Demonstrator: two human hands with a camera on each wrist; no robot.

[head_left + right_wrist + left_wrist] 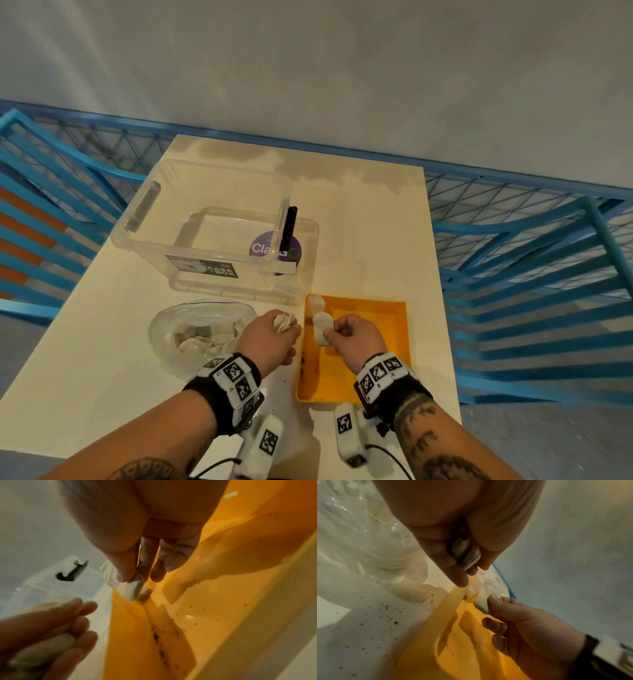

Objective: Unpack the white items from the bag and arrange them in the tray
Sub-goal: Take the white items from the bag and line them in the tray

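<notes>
The left hand (270, 337) grips a crumpled white wad (283, 322), fingers curled round it, just left of the tray (394, 310). The right hand (356, 337) pinches a second white piece (321, 329) between thumb and fingers, low over the tray's left side. A third piece (315, 302) lies in the tray's far left corner. The orange tray sits at the desk's (376, 240) near right part. The clear bag (178, 329), more white items inside, lies left of the hands. A clear box (205, 219) stands behind.
</notes>
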